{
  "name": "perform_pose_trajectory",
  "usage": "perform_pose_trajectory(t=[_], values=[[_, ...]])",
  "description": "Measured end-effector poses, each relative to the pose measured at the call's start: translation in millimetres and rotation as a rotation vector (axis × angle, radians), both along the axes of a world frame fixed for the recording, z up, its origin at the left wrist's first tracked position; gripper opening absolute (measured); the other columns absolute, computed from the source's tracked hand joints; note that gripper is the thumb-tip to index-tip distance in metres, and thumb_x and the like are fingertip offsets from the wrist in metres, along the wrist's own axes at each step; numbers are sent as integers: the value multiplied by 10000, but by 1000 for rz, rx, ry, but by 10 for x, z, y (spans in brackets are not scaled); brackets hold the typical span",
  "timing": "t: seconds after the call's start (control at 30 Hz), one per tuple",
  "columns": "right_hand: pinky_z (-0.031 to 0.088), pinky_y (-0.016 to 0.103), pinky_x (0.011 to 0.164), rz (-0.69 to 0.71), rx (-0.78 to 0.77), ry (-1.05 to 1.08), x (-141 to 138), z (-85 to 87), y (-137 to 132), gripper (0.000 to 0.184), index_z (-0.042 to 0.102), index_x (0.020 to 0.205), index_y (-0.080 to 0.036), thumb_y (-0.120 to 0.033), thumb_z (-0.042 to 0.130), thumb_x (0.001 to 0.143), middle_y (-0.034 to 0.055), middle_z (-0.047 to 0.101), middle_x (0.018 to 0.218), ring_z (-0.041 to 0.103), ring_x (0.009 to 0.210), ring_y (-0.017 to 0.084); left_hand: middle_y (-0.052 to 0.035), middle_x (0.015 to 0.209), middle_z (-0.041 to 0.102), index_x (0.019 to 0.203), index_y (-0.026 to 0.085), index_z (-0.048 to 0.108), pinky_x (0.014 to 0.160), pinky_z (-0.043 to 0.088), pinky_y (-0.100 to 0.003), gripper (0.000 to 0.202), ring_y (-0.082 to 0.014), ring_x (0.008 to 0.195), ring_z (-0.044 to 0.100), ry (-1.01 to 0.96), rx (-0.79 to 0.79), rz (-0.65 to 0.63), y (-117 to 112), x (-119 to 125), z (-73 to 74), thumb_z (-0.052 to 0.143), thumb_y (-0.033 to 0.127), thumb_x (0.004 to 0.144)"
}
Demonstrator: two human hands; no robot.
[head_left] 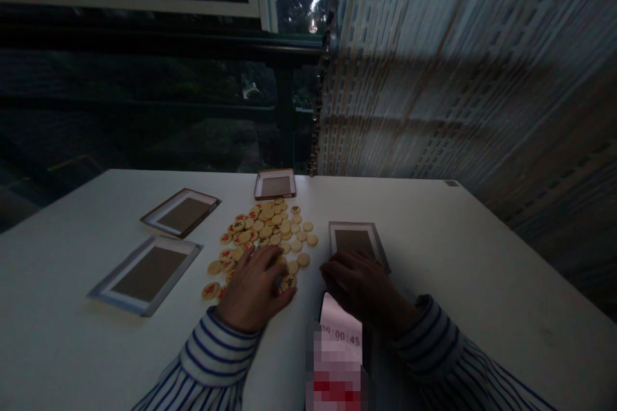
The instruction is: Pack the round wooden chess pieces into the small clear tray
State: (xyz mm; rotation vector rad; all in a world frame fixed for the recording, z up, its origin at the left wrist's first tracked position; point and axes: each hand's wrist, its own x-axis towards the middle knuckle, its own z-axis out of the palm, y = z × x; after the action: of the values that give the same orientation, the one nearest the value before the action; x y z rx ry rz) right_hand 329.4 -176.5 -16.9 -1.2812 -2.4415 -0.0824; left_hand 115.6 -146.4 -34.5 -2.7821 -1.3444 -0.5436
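My left hand lies palm down on the near edge of a heap of round pale game pieces with red and black marks, fingers spread flat over several of them. My right hand rests on the white table just right of the heap, fingers stretched out and touching the near end of a shallow tray. Just below it a phone lies on the table showing a timer. Both sleeves are striped.
Three more shallow trays with dark bottoms lie around the heap: one at far centre, two on the left. A dark window stands behind the table and a slatted blind hangs at the right.
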Motion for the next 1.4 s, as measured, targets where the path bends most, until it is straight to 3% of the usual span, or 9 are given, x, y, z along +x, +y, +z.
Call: perform_pose_trajectory(t=[0.57, 1.4], values=[[323, 290, 693, -8, -11, -4, 6, -13, 6, 167, 555, 849, -185, -227, 393, 850, 31, 558, 752, 475, 706, 133, -84, 1087, 557, 891, 202, 576, 953, 263, -509, 211, -242, 1042, 477, -83, 57, -37, 3, 17, 53, 527, 312, 717], [294, 267, 669, -33, 85, 49, 87, 25, 26, 150, 564, 792, -170, -191, 419, 824, 32, 541, 702, 454, 692, 131, -67, 972, 619, 874, 174, 569, 921, 338, -450, 204, -204, 928, 552, -273, 213, -28, 22, 103, 34, 567, 271, 694]])
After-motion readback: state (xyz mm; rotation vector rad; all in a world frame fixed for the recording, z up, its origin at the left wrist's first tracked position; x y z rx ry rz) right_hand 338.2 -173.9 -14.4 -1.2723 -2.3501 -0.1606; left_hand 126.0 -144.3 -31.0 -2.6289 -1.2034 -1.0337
